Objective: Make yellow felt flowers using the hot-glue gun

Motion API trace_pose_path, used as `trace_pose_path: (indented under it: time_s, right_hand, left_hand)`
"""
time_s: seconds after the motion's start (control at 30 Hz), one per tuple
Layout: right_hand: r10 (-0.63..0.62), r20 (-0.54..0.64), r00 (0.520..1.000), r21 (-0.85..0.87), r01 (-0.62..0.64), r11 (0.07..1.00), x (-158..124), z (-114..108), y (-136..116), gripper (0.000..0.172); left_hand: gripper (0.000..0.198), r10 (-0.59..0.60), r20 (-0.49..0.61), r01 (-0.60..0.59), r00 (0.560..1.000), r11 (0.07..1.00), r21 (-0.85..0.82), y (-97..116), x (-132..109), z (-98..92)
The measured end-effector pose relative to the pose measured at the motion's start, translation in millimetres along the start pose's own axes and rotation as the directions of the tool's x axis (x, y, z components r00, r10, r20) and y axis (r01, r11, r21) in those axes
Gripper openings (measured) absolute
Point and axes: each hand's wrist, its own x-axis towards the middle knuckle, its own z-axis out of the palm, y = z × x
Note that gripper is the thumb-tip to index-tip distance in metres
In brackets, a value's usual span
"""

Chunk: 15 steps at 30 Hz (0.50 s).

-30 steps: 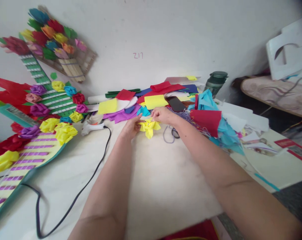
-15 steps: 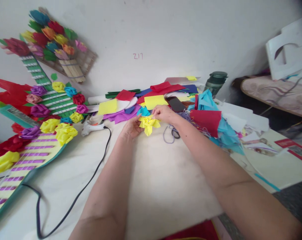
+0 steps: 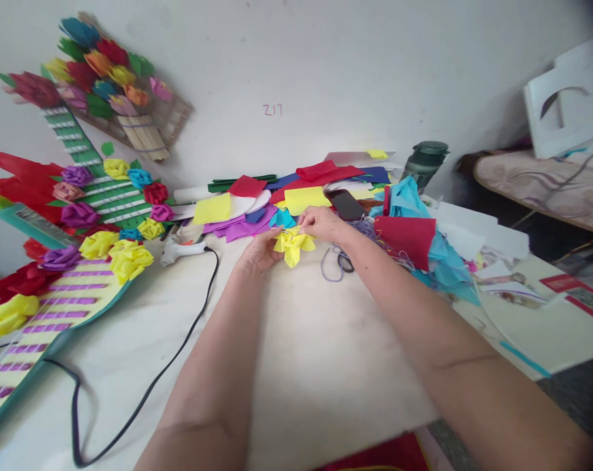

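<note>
A crumpled yellow paper flower (image 3: 293,244) is held just above the white table (image 3: 296,366), near its far middle. My left hand (image 3: 259,250) grips the flower's left side, fingers curled round it. My right hand (image 3: 324,224) pinches the flower's top from the right. Both forearms stretch forward across the table. Purple thread (image 3: 331,265) lies in loops right beside the flower, under my right wrist.
A pile of coloured paper sheets (image 3: 296,196) with a dark phone (image 3: 345,204) lies behind my hands. A glue gun (image 3: 182,249) with a black cord (image 3: 144,392) is at the left. Boards of paper flowers (image 3: 80,261) fill the far left. A green bottle (image 3: 423,163) stands at the back right.
The yellow flower has been lifted and turned slightly between my hands. Otherwise both hands stay in the same place.
</note>
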Motion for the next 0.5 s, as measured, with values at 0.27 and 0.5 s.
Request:
trace_pose_path:
  time_s: [0.27,0.5]
  right_hand:
    - [-0.008,0.018,1.0,0.025,0.008,1.0,-0.4,0.1,2.1,0.016]
    - [-0.01,0.042,0.999,0.025,0.009,1.0,-1.3,-0.7,2.1,0.013]
  left_hand:
    - [0.007,-0.049,-0.079,0.047,0.996,0.998,-0.033,1.5,-3.8,4.7]
    - [0.019,-0.055,-0.091,0.056,0.994,0.998,0.01,1.6,-2.7,5.6]
